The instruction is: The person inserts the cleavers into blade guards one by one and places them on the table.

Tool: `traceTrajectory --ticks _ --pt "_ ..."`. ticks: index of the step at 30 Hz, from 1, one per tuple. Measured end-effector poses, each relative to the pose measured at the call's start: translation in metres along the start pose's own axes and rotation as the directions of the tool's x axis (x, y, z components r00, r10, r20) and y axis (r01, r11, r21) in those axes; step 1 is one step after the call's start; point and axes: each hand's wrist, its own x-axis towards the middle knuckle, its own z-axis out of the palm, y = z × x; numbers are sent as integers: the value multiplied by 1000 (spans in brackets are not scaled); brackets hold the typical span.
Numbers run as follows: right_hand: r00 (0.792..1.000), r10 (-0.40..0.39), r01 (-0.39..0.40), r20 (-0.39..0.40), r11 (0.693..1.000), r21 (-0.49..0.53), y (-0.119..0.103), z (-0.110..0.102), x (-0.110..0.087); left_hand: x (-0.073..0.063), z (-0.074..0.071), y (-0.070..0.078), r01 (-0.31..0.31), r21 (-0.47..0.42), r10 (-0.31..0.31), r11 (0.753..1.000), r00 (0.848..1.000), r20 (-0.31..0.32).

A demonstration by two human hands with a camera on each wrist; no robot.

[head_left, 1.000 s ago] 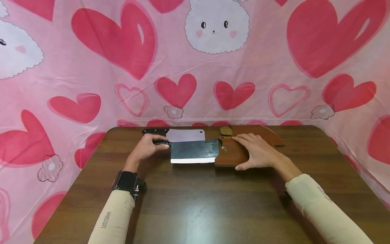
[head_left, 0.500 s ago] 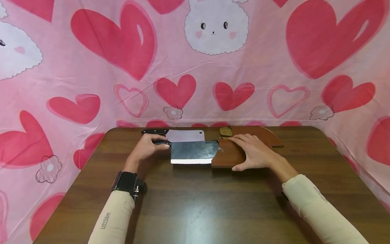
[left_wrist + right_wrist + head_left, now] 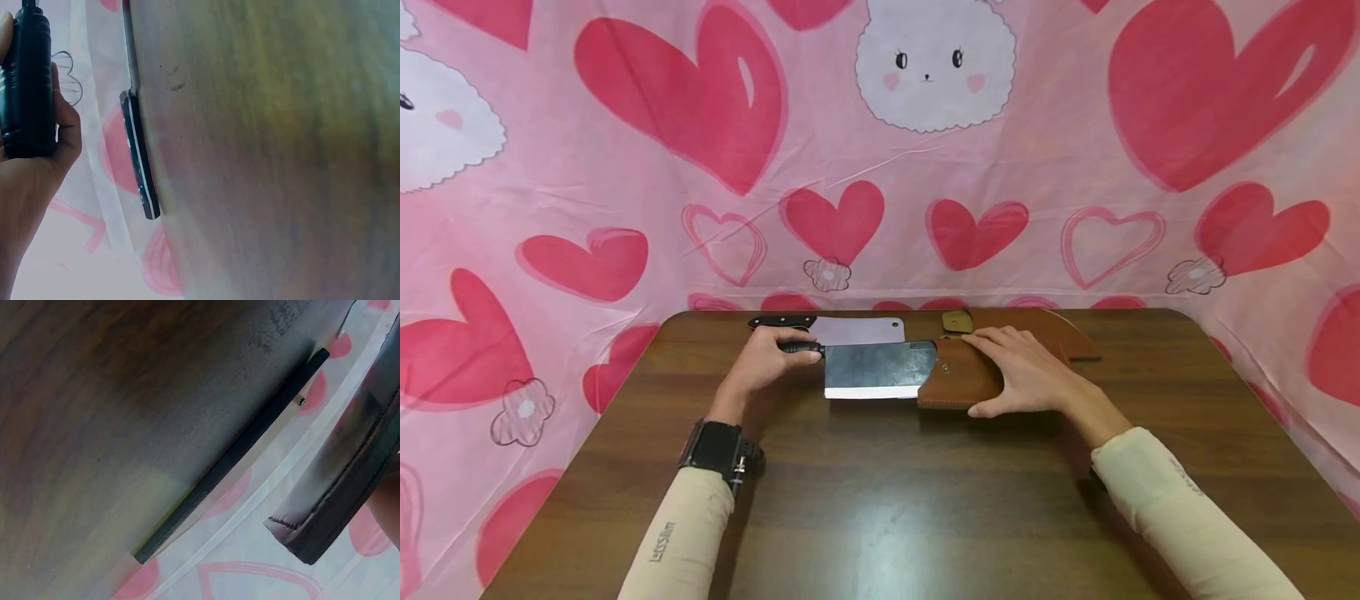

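**Front cleaver [image 3: 880,367] Sat Part-Way Inside Brown Leather Front sheath [image 3: 962,377]**

The left hand [image 3: 763,364] gripped the cleaver by its black handle [image 3: 805,347], with the fingers curled round it. The dark, broad blade pointed across to the person's right, its bright cutting edge turned toward the person. The blade's tip end was hidden inside the sheath's mouth, while the larger part stayed bare.

The right hand [image 3: 1033,375] held the sheath from the opposite end, pinching it with the thumb at the near edge and the fingers at the far edge. A small metal stud [image 3: 946,368] showed near the mouth, and stitching ran along the near edge. Both wrist views showed the held pieces raised off the wooden table [image 3: 880,483].

Just behind lay 2 more items. The rear cleaver [image 3: 857,330] rested near the table's far edge, its riveted black handle to the left and a small hole at a corner of its pale blade. To the right lay a brown rear sheath [image 3: 1067,333], partly hidden by the right hand, with a tan flap [image 3: 957,321] at its left end.

The person wore 2 beige sleeves [image 3: 677,533] and a black wrist device [image 3: 715,447] on the left arm. A pink backdrop [image 3: 925,167] printed with red hearts hung behind the table.
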Motion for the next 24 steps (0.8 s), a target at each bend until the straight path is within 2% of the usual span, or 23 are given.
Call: traceTrajectory --ticks 7,16,24 --pt "1000 7 -7 0 1000 3 -1 0 0 0 3 2 -29 13 29 999 999 -23" --pt "1000 -15 16 -11 1000 2 -5 1 3 0 6 5 -37 17 37 999 999 -22" --pt "1000 -1 1 -3 1000 16 -9 2 4 -1 9 6 -29 7 30 1000 999 -33"
